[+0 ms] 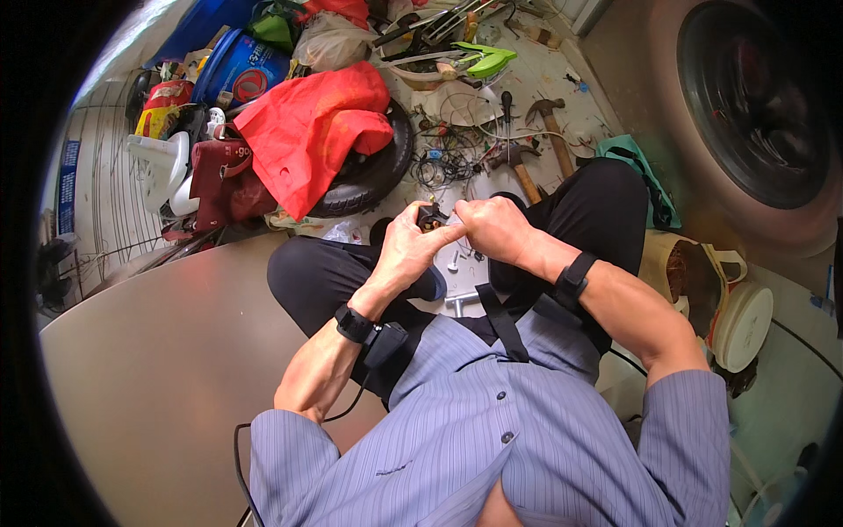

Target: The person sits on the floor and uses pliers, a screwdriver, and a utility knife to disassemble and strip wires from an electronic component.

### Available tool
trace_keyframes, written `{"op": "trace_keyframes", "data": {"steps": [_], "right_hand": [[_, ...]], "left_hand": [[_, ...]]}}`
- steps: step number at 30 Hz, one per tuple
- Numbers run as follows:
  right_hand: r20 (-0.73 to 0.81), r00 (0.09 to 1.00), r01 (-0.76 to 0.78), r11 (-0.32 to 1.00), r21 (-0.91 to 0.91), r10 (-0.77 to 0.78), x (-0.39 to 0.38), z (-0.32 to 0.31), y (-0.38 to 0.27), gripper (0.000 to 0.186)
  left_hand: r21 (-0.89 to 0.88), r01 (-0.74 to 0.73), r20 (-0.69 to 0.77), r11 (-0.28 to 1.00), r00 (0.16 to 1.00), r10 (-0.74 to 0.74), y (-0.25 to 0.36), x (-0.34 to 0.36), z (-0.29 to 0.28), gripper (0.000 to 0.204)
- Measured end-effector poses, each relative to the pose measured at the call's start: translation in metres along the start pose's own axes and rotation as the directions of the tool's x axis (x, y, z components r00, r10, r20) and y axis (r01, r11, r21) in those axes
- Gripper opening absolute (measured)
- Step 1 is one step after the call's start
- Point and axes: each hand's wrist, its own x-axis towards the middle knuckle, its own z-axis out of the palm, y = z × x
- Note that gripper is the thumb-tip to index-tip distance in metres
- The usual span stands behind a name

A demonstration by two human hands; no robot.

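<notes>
In front of my bent knees, my left hand (408,246) grips a small black part (432,216) with brassy bits on it. My right hand (496,228) is closed beside it, fingertips at the part's right side, pinching something small and pale that I cannot make out. Below my hands on the floor lie small metal pieces (454,262) and a silver T-shaped tool (461,301). Past my hands are tangled wires (439,167), two hammers (555,132) and a black-handled screwdriver (507,107).
A red bag (299,132) lies over a tire (382,180) at upper left, among buckets (241,70) and clutter. A steel washing machine (632,53) stands at right, near a teal bag (654,193) and pale bucket (742,321). A smooth tan panel (158,369) fills lower left.
</notes>
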Motion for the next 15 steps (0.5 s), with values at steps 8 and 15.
{"op": "trace_keyframes", "data": {"steps": [8, 15], "right_hand": [[-0.02, 0.999, -0.025, 0.999, 0.044, 0.026, -0.003, 0.005, -0.002, 0.009], [-0.058, 0.998, 0.024, 0.999, 0.033, -0.022, 0.0, 0.006, -0.003, 0.009]], "left_hand": [[0.479, -0.362, -0.08, 0.799, 0.889, 0.451, -0.016, 0.01, 0.0, 0.047], [0.208, -0.157, -0.049, 0.965, 0.984, 0.171, -0.004, 0.002, -0.003, 0.047]]}}
